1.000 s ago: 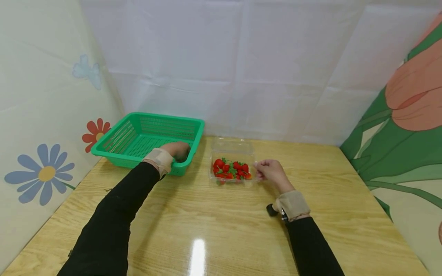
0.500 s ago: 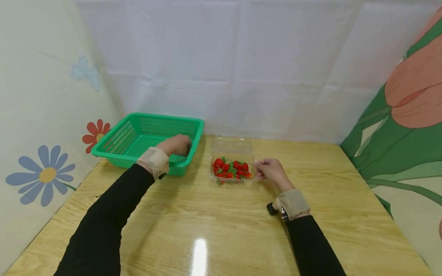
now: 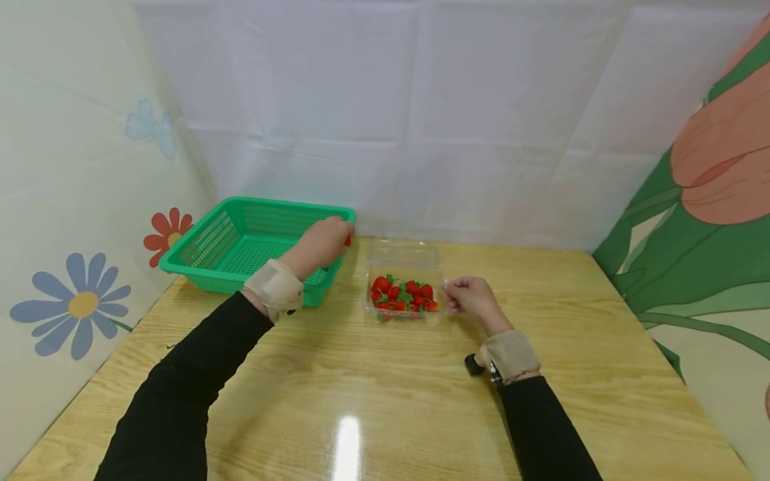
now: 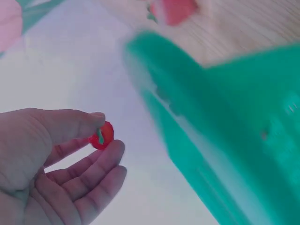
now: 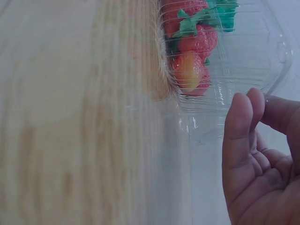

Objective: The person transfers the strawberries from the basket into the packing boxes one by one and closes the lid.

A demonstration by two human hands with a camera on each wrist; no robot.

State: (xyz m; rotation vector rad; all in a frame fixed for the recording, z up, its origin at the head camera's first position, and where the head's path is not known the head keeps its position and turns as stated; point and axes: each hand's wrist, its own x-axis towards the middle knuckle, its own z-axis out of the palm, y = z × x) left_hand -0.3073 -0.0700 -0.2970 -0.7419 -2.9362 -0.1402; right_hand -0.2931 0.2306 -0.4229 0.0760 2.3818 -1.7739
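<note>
My left hand is over the right rim of the green basket, pinching a small strawberry between thumb and fingers. In the left wrist view the strawberry shows red with a bit of green stem, beside the basket's wall. A clear plastic clamshell box stands on the table with its lid raised at the back. Several red strawberries with green leaves lie inside it. At the box's right edge, my right hand pinches the rim between thumb and fingertips, as the right wrist view also shows.
The wooden table ends at a white cloth backdrop. Floral-printed panels, one with a blue flower and one with a large tulip, flank it on both sides.
My left hand has risen from inside the basket and moved right to its rim, a red strawberry now showing at its fingertips. The right hand and the box have stayed in place.
</note>
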